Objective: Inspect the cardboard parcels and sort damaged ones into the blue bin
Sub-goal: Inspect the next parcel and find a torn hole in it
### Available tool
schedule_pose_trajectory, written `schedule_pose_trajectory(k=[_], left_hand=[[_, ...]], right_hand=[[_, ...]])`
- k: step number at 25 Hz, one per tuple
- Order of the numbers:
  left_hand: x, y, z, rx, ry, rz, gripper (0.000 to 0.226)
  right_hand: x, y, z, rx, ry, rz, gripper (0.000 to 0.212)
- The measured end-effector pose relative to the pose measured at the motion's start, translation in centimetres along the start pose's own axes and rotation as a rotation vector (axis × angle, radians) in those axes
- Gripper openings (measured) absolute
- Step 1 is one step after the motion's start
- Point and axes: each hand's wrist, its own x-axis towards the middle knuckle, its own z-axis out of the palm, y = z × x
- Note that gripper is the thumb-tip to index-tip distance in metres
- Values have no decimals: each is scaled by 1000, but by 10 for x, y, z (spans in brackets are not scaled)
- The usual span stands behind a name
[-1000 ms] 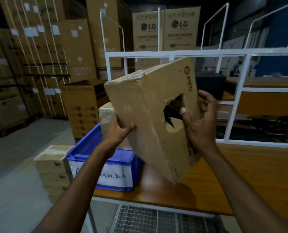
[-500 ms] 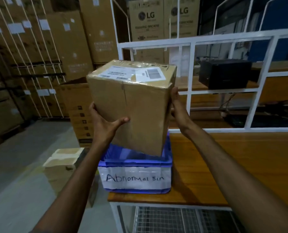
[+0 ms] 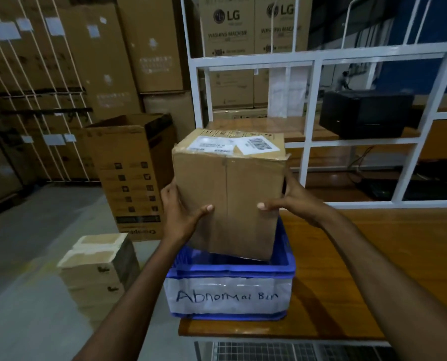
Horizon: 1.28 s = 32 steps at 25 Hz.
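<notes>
A brown cardboard parcel with white shipping labels on its top stands upright, its lower end down inside the blue bin. The bin carries a white label reading "Abnormal Bin" and sits at the left end of the wooden table. My left hand grips the parcel's left side with the thumb across its front. My right hand grips the right side the same way. The parcel's top edge looks crumpled; its hole is out of sight.
A white metal frame rises behind the table, with a black device beyond it. An open tall carton and a small stack of boxes stand on the floor at left. Large stacked cartons fill the background.
The parcel was turned from tilted, hole facing me, to upright with labels on top. It then came down into the blue bin, with both hands still on it.
</notes>
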Motion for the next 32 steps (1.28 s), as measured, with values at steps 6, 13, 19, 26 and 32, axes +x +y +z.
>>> schedule_pose_trajectory(k=[6, 13, 19, 26, 32], left_hand=[[8, -39, -8, 75, -32, -95, 82], [18, -69, -8, 147, -124, -182, 63], [34, -82, -14, 178, -264, -123, 89], [38, -93, -14, 187, -379, -205, 108], [42, -100, -8, 378, -436, -278, 85]], right_hand=[[32, 45, 28, -176, -53, 52, 129], [40, 88, 43, -421, 41, 4, 144], [37, 97, 59, -801, 67, 53, 144], [44, 98, 67, -916, 42, 115, 75], [43, 102, 70, -1033, 56, 116, 59]])
